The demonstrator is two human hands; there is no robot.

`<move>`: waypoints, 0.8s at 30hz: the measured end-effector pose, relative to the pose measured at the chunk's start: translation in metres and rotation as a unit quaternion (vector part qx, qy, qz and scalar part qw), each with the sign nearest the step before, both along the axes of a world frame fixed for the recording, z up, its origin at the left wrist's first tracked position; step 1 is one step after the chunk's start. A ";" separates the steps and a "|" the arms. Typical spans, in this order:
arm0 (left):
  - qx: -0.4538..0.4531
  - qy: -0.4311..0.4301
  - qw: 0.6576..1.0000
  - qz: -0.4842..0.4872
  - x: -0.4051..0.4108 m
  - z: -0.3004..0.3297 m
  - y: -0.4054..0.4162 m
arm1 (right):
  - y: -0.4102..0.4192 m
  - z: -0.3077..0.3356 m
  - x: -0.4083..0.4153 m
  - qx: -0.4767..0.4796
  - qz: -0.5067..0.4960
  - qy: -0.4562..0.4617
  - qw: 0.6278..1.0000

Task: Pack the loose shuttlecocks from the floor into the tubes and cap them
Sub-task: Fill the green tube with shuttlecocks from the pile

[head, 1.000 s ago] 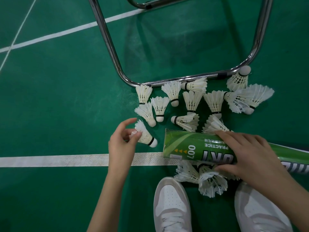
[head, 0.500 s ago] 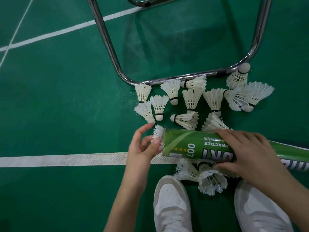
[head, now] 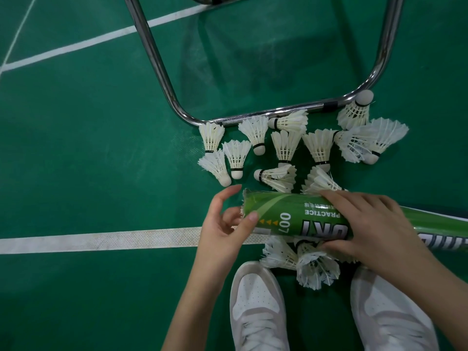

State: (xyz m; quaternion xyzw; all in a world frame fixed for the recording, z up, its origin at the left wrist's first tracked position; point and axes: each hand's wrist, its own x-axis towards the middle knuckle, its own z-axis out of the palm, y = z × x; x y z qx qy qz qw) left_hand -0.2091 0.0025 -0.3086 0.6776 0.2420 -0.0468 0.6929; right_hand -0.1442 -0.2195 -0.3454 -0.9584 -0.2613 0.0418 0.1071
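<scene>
right hand point(head: 364, 224) clamped round the green tube point(head: 291, 216), lying sideways, mouth pointing left | left hand point(head: 225, 224) at that mouth, fingers curled loose, feather tips poking out | loose shuttlecocks point(head: 278, 148) just beyond, nearer left hand

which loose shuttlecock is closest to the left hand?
The leftmost shuttlecock in the lower row, its cork pointing down-right, lying just above the left hand. The others lie farther up or right.

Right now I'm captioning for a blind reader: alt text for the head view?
A person's right hand grips a green shuttlecock tube lying sideways while the left hand pushes a shuttlecock into its open end. More loose shuttlecocks lie on the green court floor.
</scene>
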 end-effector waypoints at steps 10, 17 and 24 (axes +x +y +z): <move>0.023 -0.001 1.000 0.005 0.000 0.000 -0.012 | 0.000 -0.001 -0.002 0.005 0.002 -0.006 1.000; 0.026 -0.008 1.000 0.001 0.001 0.001 -0.015 | -0.002 0.000 -0.003 0.006 0.002 -0.012 1.000; 0.011 -0.009 1.000 -0.002 0.000 0.003 -0.015 | -0.002 -0.001 -0.002 0.004 0.003 -0.006 1.000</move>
